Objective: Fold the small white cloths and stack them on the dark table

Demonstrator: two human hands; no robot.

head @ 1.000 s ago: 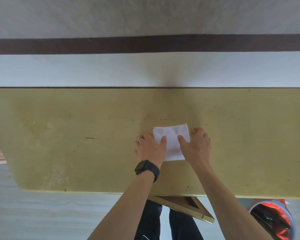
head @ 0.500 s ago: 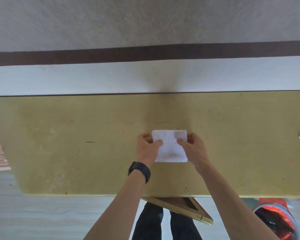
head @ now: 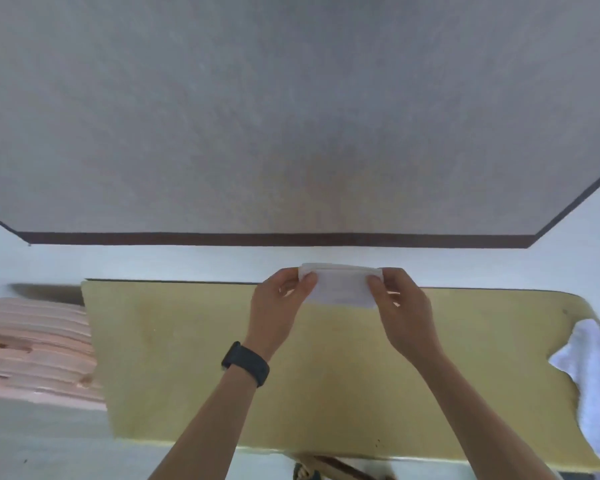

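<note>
Fingers (head: 307, 281) of my left hand (head: 279, 303) and right hand (head: 404, 306) pinch the folded white cloth (head: 340, 289) by its two ends, holding it above the far edge of the yellow tabletop (head: 187, 358), likely to keep the layers aligned for carrying; loose white cloths (head: 593, 386) lie at its right end.

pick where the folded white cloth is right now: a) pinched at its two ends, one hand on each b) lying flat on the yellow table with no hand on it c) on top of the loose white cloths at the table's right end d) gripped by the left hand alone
a: the left hand and the right hand each pinch one end of the folded cloth, thumbs on its near face.
</note>
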